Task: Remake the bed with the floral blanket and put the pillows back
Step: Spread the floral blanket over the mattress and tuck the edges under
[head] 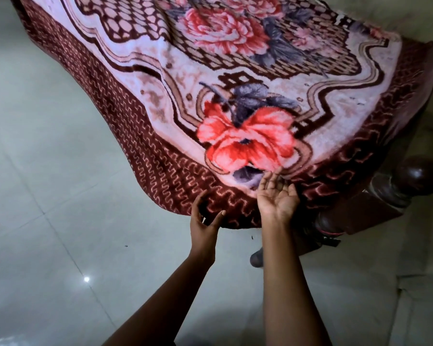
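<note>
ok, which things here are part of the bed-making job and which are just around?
Job: floral blanket; bed, only its wooden post showing; left hand at the blanket's hem; right hand, palm up at its edge. No pillows in view.
Just around: tiled floor; foot under the blanket corner.

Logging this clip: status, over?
Left hand cupped at floral blanket hem, grip unclear. Right hand open, palm up, at hem. Bedpost beside corner.

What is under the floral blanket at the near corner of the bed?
Only a dark wooden bedpost and a bit of frame show past the right edge of the floral blanket. Whatever lies beneath it, mattress included, is covered and cannot be seen.
</note>
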The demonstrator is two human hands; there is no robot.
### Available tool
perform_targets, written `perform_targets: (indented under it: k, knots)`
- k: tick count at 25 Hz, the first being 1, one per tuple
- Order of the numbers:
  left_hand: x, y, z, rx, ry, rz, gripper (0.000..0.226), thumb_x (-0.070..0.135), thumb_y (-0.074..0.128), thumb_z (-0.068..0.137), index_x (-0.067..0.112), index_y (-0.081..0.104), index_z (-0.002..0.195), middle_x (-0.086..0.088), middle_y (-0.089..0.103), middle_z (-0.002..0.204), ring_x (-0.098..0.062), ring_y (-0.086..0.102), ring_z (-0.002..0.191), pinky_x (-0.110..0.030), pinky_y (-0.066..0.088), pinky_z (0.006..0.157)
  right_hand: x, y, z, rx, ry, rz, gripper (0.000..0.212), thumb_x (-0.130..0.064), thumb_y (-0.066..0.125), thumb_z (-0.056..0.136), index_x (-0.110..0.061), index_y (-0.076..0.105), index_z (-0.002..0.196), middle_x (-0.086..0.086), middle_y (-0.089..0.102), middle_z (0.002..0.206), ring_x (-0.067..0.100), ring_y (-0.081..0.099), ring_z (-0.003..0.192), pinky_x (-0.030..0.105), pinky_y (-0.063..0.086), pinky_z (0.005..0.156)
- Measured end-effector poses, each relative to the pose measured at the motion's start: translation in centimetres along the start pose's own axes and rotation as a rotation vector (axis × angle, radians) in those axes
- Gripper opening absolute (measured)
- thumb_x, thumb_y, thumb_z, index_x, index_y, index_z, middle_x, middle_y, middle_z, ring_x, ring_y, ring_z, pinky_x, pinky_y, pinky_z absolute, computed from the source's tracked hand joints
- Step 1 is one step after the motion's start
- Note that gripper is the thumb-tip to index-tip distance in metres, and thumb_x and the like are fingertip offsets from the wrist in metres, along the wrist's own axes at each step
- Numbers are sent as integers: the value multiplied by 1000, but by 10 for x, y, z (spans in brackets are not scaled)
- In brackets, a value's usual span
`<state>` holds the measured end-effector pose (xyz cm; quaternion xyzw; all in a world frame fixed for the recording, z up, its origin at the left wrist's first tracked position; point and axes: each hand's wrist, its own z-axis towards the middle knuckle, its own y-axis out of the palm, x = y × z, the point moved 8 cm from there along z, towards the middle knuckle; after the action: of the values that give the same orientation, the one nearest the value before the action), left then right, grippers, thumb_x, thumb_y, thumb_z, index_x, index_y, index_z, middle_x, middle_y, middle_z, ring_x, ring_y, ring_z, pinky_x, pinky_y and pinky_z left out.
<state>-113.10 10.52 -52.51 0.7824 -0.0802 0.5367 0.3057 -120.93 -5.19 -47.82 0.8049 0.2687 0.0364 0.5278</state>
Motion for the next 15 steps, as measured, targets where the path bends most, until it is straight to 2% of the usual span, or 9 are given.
perform_targets:
  k: [2, 6, 8, 10, 12, 13, 15]
  knots:
    - [22, 4, 5, -9, 79, 22, 47, -1, 68, 80, 23, 60, 119, -5, 63, 113, -10, 62, 98, -27, 53, 86, -6, 14, -6, -48, 28, 10, 31, -21, 34, 97, -10, 56, 78, 0, 60, 84, 13, 62, 81, 28, 58, 63]
    - [40, 21, 33, 183, 61, 62, 44, 8, 78, 71, 36, 68, 103, -9, 69, 108, -22, 64, 104, -41, 51, 94, -16, 54, -22, -136, 57, 18, 32, -17, 36, 96, -8, 56, 72, 1, 63, 70, 11, 64, 64, 23, 55, 55]
    - [44, 55, 45, 178, -3, 71, 44, 10, 78, 73, 29, 67, 111, -9, 68, 113, -22, 63, 108, -42, 50, 96, -21, 67, -28, -147, 59, -13, 32, -20, 35, 97, -8, 53, 73, 3, 64, 62, 12, 64, 56, 22, 55, 54]
    - [42, 98, 50, 29, -180, -188, 44, 19, 67, 85, 19, 56, 128, -12, 59, 127, -25, 56, 117, -41, 44, 103, -27, 72, -31, -141, 62, -51, 33, -23, 35, 97, -8, 52, 73, 4, 63, 60, 12, 63, 54, 21, 54, 54]
    - [41, 125, 51, -115, -370, -503, 54, 47, 46, 93, 15, 44, 137, -11, 50, 137, -28, 45, 128, -40, 33, 111, -31, 69, -31, -133, 76, -95, 28, -23, 38, 94, -9, 51, 75, 4, 63, 60, 12, 63, 55, 21, 54, 54]
    - [42, 130, 53, -170, -408, -606, 64, 60, 36, 91, 17, 40, 139, -11, 48, 136, -29, 43, 129, -40, 29, 112, -32, 67, -31, -135, 83, -116, 22, -23, 42, 89, -9, 51, 75, 4, 63, 60, 11, 62, 55, 21, 54, 54]
    - [43, 129, 58, -201, -403, -681, 77, 71, 24, 85, 20, 37, 140, -12, 53, 126, -27, 51, 116, -37, 35, 105, -34, 66, -28, -147, 95, -140, 14, -22, 46, 76, -9, 52, 76, 3, 63, 60, 10, 61, 57, 20, 54, 54]
